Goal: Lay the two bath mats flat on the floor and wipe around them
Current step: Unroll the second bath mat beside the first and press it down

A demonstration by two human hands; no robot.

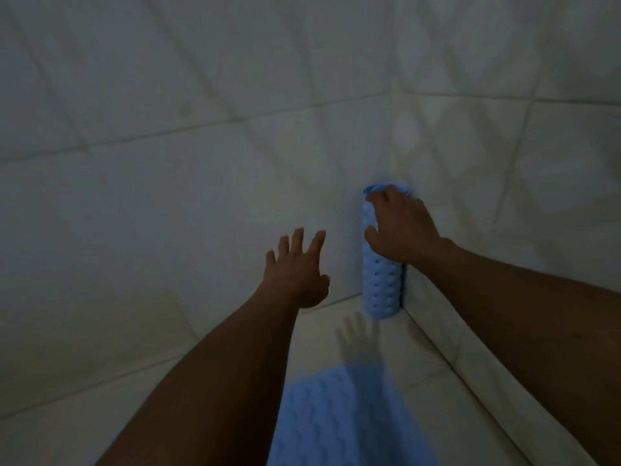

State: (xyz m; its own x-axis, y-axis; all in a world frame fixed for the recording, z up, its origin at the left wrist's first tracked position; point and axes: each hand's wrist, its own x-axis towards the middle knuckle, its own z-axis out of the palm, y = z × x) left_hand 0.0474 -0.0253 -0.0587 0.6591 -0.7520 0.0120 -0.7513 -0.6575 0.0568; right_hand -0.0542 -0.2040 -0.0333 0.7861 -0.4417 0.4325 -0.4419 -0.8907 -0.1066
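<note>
A rolled blue bath mat [382, 287] with small holes stands upright in the corner where two tiled walls meet. My right hand [400, 227] grips its upper part, fingers over the top end and thumb on the near side. My left hand [297, 267] hovers to the left of the roll with fingers spread, not touching it. A second blue mat [332, 422] with a wavy texture lies flat on the floor at the bottom middle, partly hidden by my left forearm.
Pale tiled walls [201, 95] close in on the left and right and meet at the corner. A strip of light floor [413, 368] shows between the flat mat and the right wall. The room is dim.
</note>
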